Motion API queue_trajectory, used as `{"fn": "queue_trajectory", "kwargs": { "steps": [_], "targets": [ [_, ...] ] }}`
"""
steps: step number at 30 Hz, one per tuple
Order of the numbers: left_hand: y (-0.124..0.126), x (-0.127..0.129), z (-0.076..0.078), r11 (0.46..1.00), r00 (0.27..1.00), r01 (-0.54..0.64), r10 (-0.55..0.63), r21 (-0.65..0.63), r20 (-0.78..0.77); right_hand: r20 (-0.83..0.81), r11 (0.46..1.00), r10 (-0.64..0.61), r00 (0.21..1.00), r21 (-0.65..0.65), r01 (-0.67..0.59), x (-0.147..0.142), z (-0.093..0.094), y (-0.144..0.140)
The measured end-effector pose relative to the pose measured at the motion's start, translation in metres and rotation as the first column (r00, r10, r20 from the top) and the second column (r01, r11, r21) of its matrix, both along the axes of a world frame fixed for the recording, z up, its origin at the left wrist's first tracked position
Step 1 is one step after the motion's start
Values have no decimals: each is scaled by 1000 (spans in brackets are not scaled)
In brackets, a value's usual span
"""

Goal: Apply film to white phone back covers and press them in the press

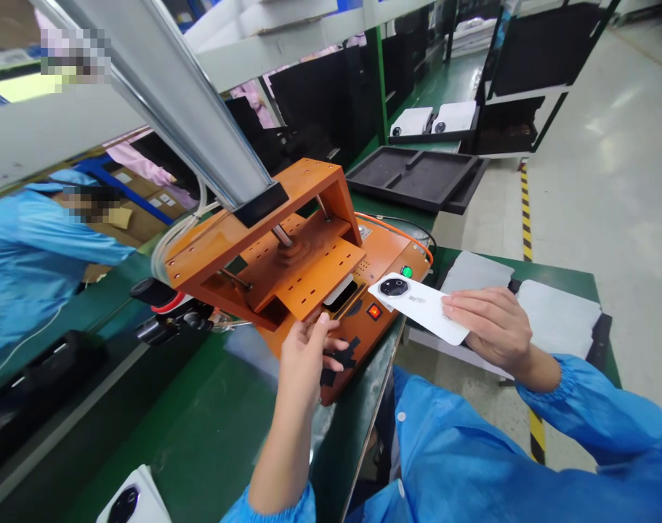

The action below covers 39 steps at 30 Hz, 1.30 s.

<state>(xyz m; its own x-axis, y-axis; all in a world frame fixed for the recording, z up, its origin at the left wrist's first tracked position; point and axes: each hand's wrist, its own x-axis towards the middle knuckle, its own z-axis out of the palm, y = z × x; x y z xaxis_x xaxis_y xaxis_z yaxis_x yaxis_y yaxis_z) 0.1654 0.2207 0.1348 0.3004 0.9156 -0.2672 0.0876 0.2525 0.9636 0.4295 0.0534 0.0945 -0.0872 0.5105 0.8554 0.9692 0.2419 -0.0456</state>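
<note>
My right hand [491,327] grips a white phone back cover [426,309] by its near end, fingers on top. The cover's round black camera area points toward the orange press [320,269], above the press's front right edge. My left hand [309,356] is at the front of the press, fingers apart and slightly curled, close to the edge of its lower plate. Whether the fingertips touch the press I cannot tell. Under the plate, a white and black piece [341,292] shows in part. Black tape [344,356] sticks to the press base beside my left fingers.
The press has a lit green button [406,272] and a red switch [373,311]. Another white phone cover [134,501] lies at lower left. Black trays [412,174] stand behind, white sheets [556,312] at right. A person in blue [41,254] works across the bench.
</note>
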Motion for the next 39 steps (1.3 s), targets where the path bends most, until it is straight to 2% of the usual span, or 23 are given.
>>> {"fn": "queue_trajectory", "kwargs": {
  "steps": [3, 6, 8, 10, 12, 14, 15, 17, 19, 22, 26, 31, 34, 37, 39],
  "targets": [
    [10, 23, 7, 999, 990, -19, 23, -34, 137, -13, 999, -20, 1000, 44, 20, 4, -4, 8],
    [26, 47, 13, 993, 961, -109, 114, -36, 251, -4, 996, -9, 1000, 87, 10, 6, -7, 27],
    [32, 58, 16, 987, 945, -156, 158, -28, 286, 10, 996, 7, 1000, 94, -7, 7, -8, 45],
    [26, 60, 18, 984, 939, -170, 176, -45, 295, 6, 996, 7, 1000, 90, -7, 7, -10, 65],
    [3, 50, 15, 985, 946, -152, 168, -80, 278, -4, 996, 4, 1000, 88, -4, 7, -11, 86],
    [-36, 30, 5, 989, 964, -111, 131, -98, 230, 13, 996, 41, 999, 79, -42, 4, -10, 107],
    [-58, 17, -3, 995, 980, -62, 76, -78, 182, 33, 995, 72, 997, 71, -74, 2, -9, 118],
    [-102, -11, -20, 998, 998, -41, 39, 44, 40, 93, 989, 138, 986, 46, -142, -7, -5, 139],
    [-137, -35, -37, 979, 991, 31, -4, 200, -135, 164, 981, 190, 968, 3, -193, -17, 0, 160],
    [-163, -57, -59, 923, 956, 181, -83, 339, -283, 249, 965, 259, 933, -110, -238, -33, 6, 186],
    [-164, -65, -74, 840, 918, 306, -136, 449, -372, 258, 935, 309, 915, -259, -243, -44, 15, 199],
    [-149, -68, -72, 642, 890, 414, -137, 645, -435, 255, 881, 323, 911, -432, -192, -45, 25, 194],
    [-140, -69, -67, 540, 837, 509, -130, 670, -531, 202, 816, 384, 901, -532, -228, -41, 36, 196],
    [-133, -70, -66, 442, 753, 603, -41, 664, -657, 153, 750, 458, 876, -596, -288, -39, 46, 196],
    [-128, -70, -67, 390, 705, 643, 36, 659, -708, 127, 772, 426, 896, -567, -287, -43, 44, 186]
  ]
}}
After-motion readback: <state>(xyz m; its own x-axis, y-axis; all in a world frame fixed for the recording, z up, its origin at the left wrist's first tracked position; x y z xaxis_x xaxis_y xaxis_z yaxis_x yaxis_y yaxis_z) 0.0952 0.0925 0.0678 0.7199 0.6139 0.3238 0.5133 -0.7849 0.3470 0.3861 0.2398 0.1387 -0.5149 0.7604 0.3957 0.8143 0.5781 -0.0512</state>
